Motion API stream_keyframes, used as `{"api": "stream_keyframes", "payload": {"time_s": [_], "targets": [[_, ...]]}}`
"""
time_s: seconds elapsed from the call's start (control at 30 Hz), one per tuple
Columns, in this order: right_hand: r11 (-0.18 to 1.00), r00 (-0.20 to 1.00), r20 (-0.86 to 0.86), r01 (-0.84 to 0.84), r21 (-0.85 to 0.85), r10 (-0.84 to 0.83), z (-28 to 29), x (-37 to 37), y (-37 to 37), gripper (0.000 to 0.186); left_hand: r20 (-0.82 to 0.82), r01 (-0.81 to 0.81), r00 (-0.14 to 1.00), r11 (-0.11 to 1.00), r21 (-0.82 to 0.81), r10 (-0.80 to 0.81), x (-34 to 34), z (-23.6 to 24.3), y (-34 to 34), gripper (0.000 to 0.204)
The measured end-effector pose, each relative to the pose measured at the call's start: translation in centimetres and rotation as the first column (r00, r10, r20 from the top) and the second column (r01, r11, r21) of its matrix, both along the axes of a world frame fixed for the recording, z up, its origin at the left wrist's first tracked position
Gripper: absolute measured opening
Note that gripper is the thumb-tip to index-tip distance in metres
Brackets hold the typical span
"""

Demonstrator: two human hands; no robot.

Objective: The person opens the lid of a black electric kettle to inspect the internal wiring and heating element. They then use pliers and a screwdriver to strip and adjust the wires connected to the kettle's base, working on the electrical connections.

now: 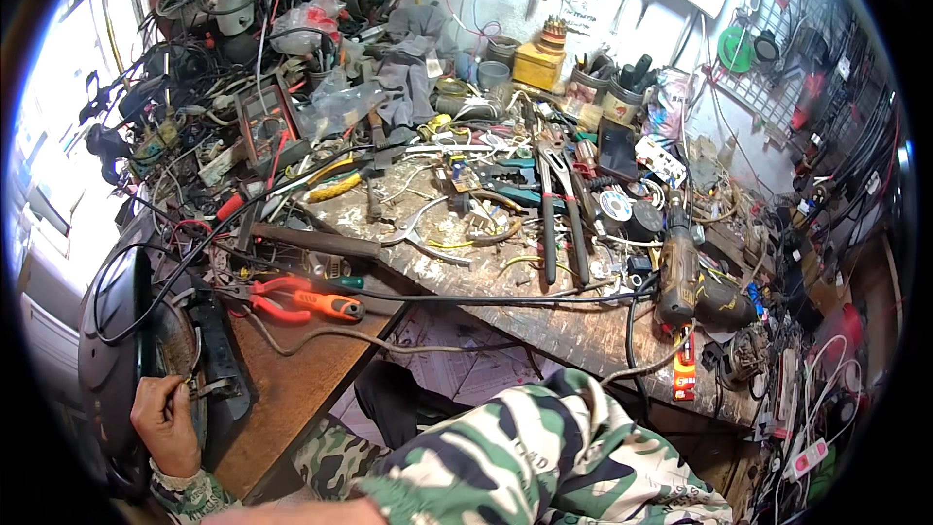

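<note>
My left hand (pixel 165 420) pinches at the inner side of a dark, rounded appliance (pixel 105 360) at the lower left; what its fingertips hold is too small to make out. A black housing (pixel 219 345) with a metal fitting lies beside it on a brown board (pixel 277 379). Red-handled pliers (pixel 282 297) and an orange-handled screwdriver (pixel 330 304) lie above the board. My right hand (pixel 282 513) crosses the bottom edge, blurred, with its fingers out of sight.
A worn workbench (pixel 496 326) holds long-handled pliers (pixel 549 233), a cordless drill (pixel 677 272), cables and tools. Tangled wires and parts (pixel 209 0) pile at the back left. A black cord (pixel 466 298) runs across the bench's front. A power strip (pixel 805 459) hangs at right.
</note>
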State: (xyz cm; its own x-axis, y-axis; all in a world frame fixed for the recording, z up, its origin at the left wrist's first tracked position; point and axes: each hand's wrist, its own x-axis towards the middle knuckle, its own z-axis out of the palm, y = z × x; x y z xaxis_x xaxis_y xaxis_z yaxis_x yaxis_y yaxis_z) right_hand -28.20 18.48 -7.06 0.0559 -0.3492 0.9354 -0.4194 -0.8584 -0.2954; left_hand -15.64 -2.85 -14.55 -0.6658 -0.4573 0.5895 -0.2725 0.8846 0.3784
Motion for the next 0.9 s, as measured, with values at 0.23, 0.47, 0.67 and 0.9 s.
{"api": "stream_keyframes", "payload": {"time_s": [0.23,0.47,0.67,0.9], "targets": [[0.336,0.507,-0.833,0.842,0.423,-0.221,9.1,-20.3,2.6,0.017,-0.005,-0.037,0.999,0.999,0.011,0.037,-0.2,0.9,1.0,0.008],[-0.431,0.246,-0.888,0.803,0.411,-0.388,-2.3,-42.3,7.0,0.023,-0.009,-0.051,0.999,0.998,0.033,0.051,-0.8,0.9,1.0,0.011],[-0.410,0.275,-0.820,0.760,0.505,-0.501,-6.8,-44.5,5.4,0.024,0.025,-0.084,0.996,0.995,0.051,0.083,-0.6,0.7,0.8,0.012],[-0.427,0.265,-0.839,0.765,0.483,-0.475,-7.1,-44.1,4.5,0.021,0.105,-0.128,0.987,0.991,0.042,0.123,-0.2,0.9,0.8,0.012]]}}
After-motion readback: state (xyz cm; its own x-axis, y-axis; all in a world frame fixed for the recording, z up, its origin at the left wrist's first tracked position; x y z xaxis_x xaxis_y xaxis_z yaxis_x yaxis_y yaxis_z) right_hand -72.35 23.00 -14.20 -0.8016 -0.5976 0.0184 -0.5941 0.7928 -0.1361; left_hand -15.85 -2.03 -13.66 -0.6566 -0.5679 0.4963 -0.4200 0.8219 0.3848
